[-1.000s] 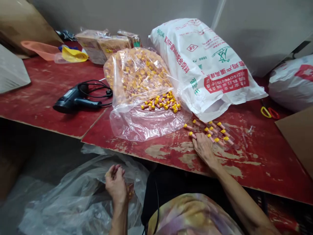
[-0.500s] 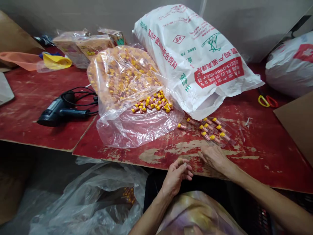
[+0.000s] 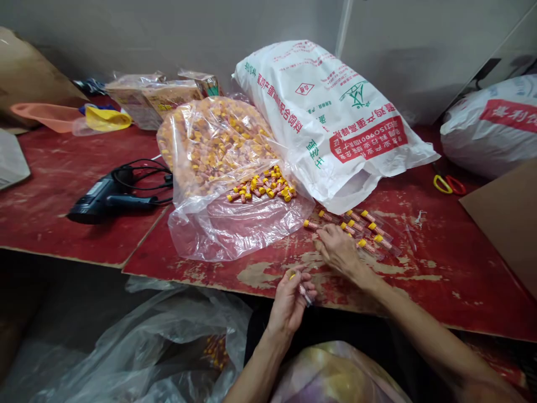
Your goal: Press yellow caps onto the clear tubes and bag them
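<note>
My left hand (image 3: 292,299) is closed around a small candy-filled tube (image 3: 305,295) in a clear sleeve, just over the table's front edge. A bit of yellow shows near my thumb. My right hand (image 3: 338,249) reaches over the table, bent fingers at the sleeved end of a yellow-capped tube (image 3: 311,225). Whether they pinch it is hidden. Beside and behind that hand lie several sleeved tubes (image 3: 382,242) with pink-red contents. A large clear bag (image 3: 210,238) full of yellow-capped tubes lies further left, with loose tubes (image 3: 268,184) at its mouth.
A white printed sack (image 3: 319,106) leans behind the tubes on the worn red table (image 3: 474,274). Left are a heat gun (image 3: 100,196) and its cord. Scissors (image 3: 448,184), another sack (image 3: 495,123) and cardboard (image 3: 507,212) stand right. A plastic bag (image 3: 138,341) hangs below the edge.
My right hand has moved left to the outermost tube. A sleeved tube now shows in my left hand, where none could be made out before. The view has tilted slightly.
</note>
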### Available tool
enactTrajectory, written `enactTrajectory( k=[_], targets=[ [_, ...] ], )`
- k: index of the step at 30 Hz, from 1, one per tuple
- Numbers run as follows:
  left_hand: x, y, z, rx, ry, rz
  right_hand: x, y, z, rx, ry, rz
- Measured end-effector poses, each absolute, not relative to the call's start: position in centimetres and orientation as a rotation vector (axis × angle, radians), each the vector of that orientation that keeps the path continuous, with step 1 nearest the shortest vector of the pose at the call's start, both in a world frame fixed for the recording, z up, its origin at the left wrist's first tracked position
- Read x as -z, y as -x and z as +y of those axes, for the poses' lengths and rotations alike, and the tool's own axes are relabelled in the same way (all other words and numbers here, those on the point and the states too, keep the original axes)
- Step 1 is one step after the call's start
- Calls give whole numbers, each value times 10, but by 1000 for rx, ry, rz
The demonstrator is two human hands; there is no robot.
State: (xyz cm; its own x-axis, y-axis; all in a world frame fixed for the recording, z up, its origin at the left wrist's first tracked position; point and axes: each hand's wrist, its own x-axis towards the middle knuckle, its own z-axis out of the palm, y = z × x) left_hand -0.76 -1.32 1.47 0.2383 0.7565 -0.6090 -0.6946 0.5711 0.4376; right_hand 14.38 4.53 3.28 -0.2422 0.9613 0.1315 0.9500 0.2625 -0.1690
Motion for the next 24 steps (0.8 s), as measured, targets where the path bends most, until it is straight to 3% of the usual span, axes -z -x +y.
enactTrajectory(
  k=[4,11,17,24],
  targets=[
    [-16,10,-20,-971,-109,895,-26,-140,94,99,1971,-2467],
    [-10,9,-21,-955,-79,849,-50,-149,72,-284,1946,-2743],
    [-8,5,-14,-885,-96,841,-46,-151,72,-348,1877,-2920],
    [-19,-3,-8,-931,-30,858,-48,-150,58,-377,1797,-2739]
  ],
)
